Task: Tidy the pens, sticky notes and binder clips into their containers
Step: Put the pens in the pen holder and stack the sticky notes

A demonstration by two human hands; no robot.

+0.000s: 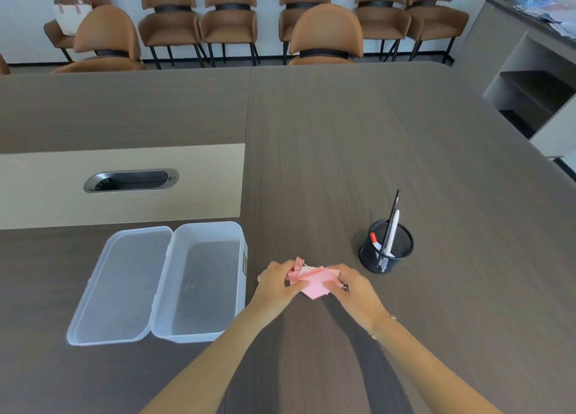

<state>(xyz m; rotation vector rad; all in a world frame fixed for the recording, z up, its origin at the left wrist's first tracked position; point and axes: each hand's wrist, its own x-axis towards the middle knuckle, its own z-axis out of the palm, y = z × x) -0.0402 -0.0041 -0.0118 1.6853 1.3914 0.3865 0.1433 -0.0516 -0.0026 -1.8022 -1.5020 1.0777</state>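
Dark table (343,151), pink sticky notes (313,281) gripped between both hands

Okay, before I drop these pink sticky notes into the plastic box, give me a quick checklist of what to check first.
1. Box open: ok. The clear plastic box has its lid flipped flat to the left.
2. Room inside the box: ok, it looks empty.
3. Notes gathered: not ok. The pink sticky notes are fanned and uneven between the left hand and right hand.
4. Path to the box: ok, only bare table lies between.
5. Pens stowed: ok, they stand in the mesh pen cup.
6. Binder clips: cannot tell. A bit of metal shows by the right fingers.
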